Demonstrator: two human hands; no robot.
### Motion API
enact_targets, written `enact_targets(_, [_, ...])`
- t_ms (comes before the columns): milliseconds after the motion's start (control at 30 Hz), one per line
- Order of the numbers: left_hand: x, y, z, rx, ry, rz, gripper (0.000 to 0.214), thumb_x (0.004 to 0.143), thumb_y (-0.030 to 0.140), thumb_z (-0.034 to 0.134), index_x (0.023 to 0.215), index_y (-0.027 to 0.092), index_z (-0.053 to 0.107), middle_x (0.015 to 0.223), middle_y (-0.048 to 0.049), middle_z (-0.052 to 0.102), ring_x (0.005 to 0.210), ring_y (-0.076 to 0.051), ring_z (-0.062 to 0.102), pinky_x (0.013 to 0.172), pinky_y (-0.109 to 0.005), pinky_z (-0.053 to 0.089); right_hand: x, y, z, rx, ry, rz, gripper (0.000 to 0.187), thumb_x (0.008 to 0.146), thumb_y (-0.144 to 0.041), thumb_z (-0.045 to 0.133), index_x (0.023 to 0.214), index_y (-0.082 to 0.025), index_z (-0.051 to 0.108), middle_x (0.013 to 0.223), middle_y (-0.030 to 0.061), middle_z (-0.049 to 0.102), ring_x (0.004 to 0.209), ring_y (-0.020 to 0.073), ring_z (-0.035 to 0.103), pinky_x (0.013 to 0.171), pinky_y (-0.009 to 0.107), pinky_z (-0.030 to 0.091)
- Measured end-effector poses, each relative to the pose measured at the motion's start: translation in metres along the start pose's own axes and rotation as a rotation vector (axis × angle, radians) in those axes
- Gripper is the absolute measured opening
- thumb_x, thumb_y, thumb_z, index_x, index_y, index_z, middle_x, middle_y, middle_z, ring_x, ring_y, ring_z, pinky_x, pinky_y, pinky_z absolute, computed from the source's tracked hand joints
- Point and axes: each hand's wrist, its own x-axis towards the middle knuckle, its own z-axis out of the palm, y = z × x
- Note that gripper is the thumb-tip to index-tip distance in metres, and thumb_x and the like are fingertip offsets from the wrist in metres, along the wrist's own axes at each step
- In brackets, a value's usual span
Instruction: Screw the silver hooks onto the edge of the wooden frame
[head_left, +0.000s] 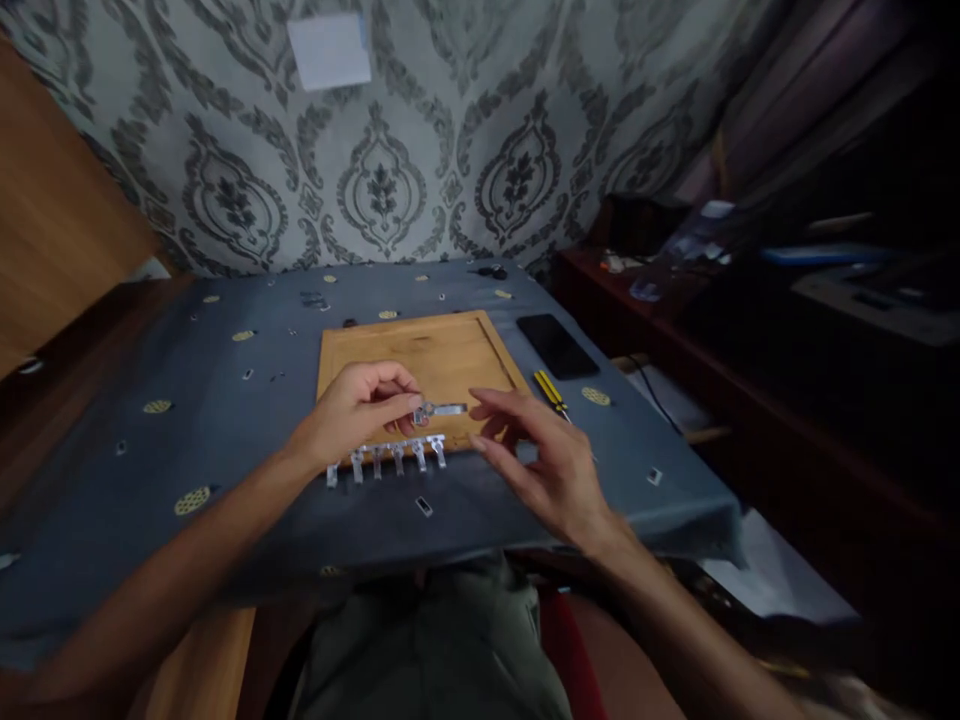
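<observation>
Between the thumb and fingers of my left hand (375, 400) is a small shiny metal piece (448, 409), with a wider, rounded end at the fingertips and a flat strip pointing right. My right hand (536, 445) hovers just right of the strip's free end, thumb and fingers apart, nothing in it. Both hands are over the near part of a wooden board (420, 345) with a raised rim. Along the board's near edge several similar shiny pieces (398, 458) stand in a row, their strips pointing toward me. Part of the row's left end is close under my left wrist.
A yellow-and-black screwdriver (551, 390) lies right of the board, with a black phone (558, 346) behind it. The patterned blue cloth (247, 440) covers the table. At right stands a dark red shelf (637, 310) with a clear bottle (682, 250). A patterned wall rises behind.
</observation>
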Motion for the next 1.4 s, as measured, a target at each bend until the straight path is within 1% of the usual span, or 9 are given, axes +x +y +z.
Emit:
enact_targets(100, [-0.004,0.001,0.017,0.002,-0.065,-0.025,0.017,0.082,0.033,0.073,0.082,0.018,0.066,0.067,0.0007,0.071,0.061,-0.012,0.068,0.060,-0.020,0.053,-0.007,-0.013,-0.001,0.061,0.038,-0.039,0.015,0.101,-0.022,0.064,0.111,-0.024,0.076,0.087,0.0021,0.075,0.075,0.0141,0.070,0.070,0.026,0.058])
enact_targets(233, [-0.002,0.000,0.026,0.064,-0.169,-0.052,0.014,0.084,0.031,0.070,0.082,0.018,0.068,0.068,0.0003,0.070,0.060,-0.011,0.064,0.058,-0.020,0.051,-0.024,-0.014,-0.006,0.094,-0.010,0.099,0.014,0.100,-0.027,0.066,0.106,-0.023,0.078,0.083,0.0024,0.076,0.073,0.0154,0.070,0.071,0.027,0.057])
enact_targets(333, [0.007,-0.002,0.029,0.110,-0.259,-0.072,0.012,0.085,0.029,0.068,0.082,0.018,0.068,0.069,0.0002,0.069,0.060,-0.010,0.062,0.057,-0.019,0.049,-0.036,-0.012,-0.003,0.192,-0.055,0.256,0.016,0.098,-0.034,0.068,0.101,-0.022,0.079,0.081,0.0020,0.075,0.070,0.0146,0.067,0.066,0.026,0.055])
enact_targets(500, [0.026,-0.010,0.040,0.167,-0.437,-0.047,0.012,0.086,0.028,0.064,0.083,0.017,0.068,0.069,0.0001,0.069,0.060,-0.011,0.063,0.059,-0.020,0.050,-0.048,-0.012,0.009,0.561,-0.160,0.649,0.037,0.087,-0.057,0.076,0.084,-0.020,0.072,0.066,-0.0030,0.062,0.053,0.0100,0.053,0.049,0.022,0.044])
enact_targets(567, [0.033,-0.014,0.042,0.269,-0.441,-0.015,0.015,0.088,0.029,0.061,0.086,0.017,0.070,0.071,-0.0006,0.071,0.063,-0.013,0.065,0.060,-0.022,0.050,-0.051,-0.010,0.014,0.660,-0.183,0.739,0.043,0.082,-0.061,0.079,0.078,-0.020,0.067,0.063,-0.0049,0.058,0.049,0.0078,0.048,0.048,0.022,0.042])
enact_targets(700, [0.044,-0.025,0.034,0.511,-0.279,0.061,0.019,0.090,0.023,0.054,0.088,0.018,0.072,0.079,-0.0012,0.074,0.073,-0.016,0.067,0.066,-0.023,0.049,-0.051,0.000,0.025,0.686,-0.121,0.838,0.050,0.079,-0.065,0.080,0.073,-0.019,0.061,0.061,-0.0056,0.057,0.047,0.0062,0.046,0.048,0.021,0.036])
enact_targets(833, [0.049,-0.040,0.020,0.594,-0.207,0.062,0.020,0.088,0.019,0.055,0.092,0.019,0.075,0.084,-0.0020,0.076,0.080,-0.019,0.067,0.073,-0.027,0.048,-0.045,0.011,0.033,0.661,-0.128,0.894,0.052,0.076,-0.068,0.079,0.073,-0.020,0.058,0.060,-0.0058,0.056,0.044,0.0063,0.045,0.045,0.022,0.031])
enact_targets(1000, [0.046,-0.054,0.016,0.672,-0.240,0.073,0.026,0.089,0.013,0.053,0.096,0.020,0.078,0.093,-0.0035,0.079,0.084,-0.019,0.069,0.085,-0.030,0.052,-0.039,0.018,0.038,0.655,-0.191,0.899,0.045,0.080,-0.060,0.078,0.072,-0.020,0.060,0.061,-0.0055,0.056,0.045,0.0061,0.047,0.044,0.021,0.031])
enact_targets(1400, [0.043,-0.050,0.018,0.721,-0.339,0.095,0.028,0.094,0.009,0.052,0.098,0.019,0.078,0.102,-0.0049,0.079,0.095,-0.020,0.072,0.086,-0.030,0.052,-0.035,0.022,0.040,0.640,-0.255,0.882,0.036,0.086,-0.051,0.070,0.071,-0.021,0.056,0.058,-0.0069,0.050,0.044,0.0065,0.044,0.044,0.022,0.031])
